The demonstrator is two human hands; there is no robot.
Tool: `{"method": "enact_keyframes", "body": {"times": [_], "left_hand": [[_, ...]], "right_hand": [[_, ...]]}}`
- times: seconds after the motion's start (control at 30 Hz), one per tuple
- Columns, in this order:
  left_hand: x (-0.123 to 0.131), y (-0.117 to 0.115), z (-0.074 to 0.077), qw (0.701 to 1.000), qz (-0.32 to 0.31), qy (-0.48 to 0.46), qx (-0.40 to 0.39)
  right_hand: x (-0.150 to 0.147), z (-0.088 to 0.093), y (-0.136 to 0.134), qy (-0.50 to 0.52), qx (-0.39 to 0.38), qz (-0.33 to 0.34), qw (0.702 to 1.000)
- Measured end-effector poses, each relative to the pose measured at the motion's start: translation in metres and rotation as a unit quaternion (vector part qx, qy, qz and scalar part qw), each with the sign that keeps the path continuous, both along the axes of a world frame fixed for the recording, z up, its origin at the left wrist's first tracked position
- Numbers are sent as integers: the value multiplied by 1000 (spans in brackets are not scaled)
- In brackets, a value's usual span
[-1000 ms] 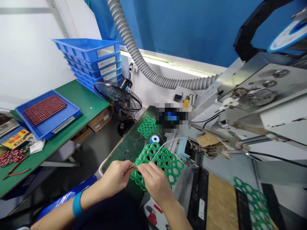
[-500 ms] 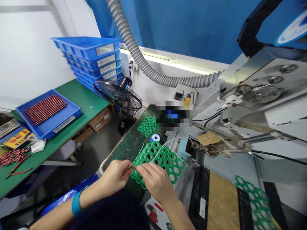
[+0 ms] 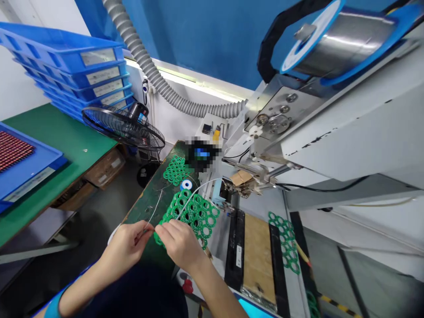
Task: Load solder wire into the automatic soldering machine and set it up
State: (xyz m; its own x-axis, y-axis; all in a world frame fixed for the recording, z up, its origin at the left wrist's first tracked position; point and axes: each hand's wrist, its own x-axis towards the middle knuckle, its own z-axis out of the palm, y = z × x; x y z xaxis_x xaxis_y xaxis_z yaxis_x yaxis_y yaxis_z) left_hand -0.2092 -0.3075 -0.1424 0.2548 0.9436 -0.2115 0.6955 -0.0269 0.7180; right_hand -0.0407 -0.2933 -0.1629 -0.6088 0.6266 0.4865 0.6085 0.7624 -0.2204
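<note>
My left hand (image 3: pixel 129 243) is pinched closed on a thin silvery wire (image 3: pixel 155 207), which runs up toward a small blue-and-white spool (image 3: pixel 186 184). Fingertip to fingertip with it, my right hand (image 3: pixel 180 243) is also closed; its fingers hide what they hold. A pale flexible cable (image 3: pixel 195 191) arcs from the machine down behind the right knuckles. Just beyond both hands lie green plates full of round holes (image 3: pixel 198 218), partly covered by the right hand. Another green holed plate (image 3: pixel 174 170) rests farther back on the dark green bench (image 3: pixel 139 207).
A machine with a large wire reel (image 3: pixel 351 39) rises at the right, above a tan board in a black fixture (image 3: pixel 260 260) and more green plates (image 3: pixel 286 243). A black fan (image 3: pixel 124 126), stacked blue trays (image 3: pixel 79 62) and a green table (image 3: pixel 66 132) stand left.
My view has swung to the right, so the surroundings shift left and more of the machine and reel shows. Both hands remain close together, fingers still pinched.
</note>
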Motion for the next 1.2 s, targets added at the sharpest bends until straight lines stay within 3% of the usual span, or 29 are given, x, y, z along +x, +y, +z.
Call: {"method": "enact_keyframes", "body": {"times": [0.8,1.2], "left_hand": [[-2,0,-4,1000,-4,-3,-16],[-4,2,1,999,-14,-1,-38]], "right_hand": [[1,-8,-2,-16,0,-5,1000],[6,-1,-2,-34,-22,15,999]]}}
